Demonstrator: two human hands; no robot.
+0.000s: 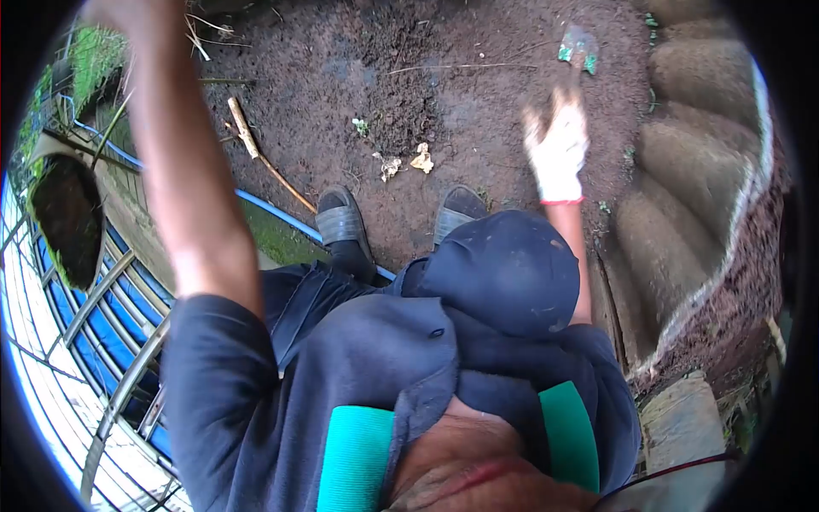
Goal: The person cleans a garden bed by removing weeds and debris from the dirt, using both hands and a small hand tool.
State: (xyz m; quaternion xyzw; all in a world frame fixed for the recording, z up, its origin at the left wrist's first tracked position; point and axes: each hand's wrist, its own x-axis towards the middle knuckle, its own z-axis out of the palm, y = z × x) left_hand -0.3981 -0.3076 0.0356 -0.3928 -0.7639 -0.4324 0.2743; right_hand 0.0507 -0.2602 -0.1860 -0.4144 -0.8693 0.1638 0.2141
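My right hand (559, 145) wears a white glove with a red cuff and reaches forward over the soil. Its fingers are closed around a small hand trowel, whose worn grey blade (579, 44) with green patches points away from me. Motion blurs the fingers, and they hide most of the handle. My left hand (141, 15), bare, is at the top left edge of the view, partly cut off and blurred; its fingers cannot be made out. Below both hands lies dark bare soil (478, 102) with a small green seedling (360, 127) and pale withered leaves (421, 159).
Stacked, rounded earth-coloured bags or blocks (691, 162) form a wall on the right. A wooden stick (245, 128) and a blue hose (281, 215) lie left of my sandalled feet (343, 224). Metal bars (119, 290) stand at the far left, beside a mossy dark object (66, 218).
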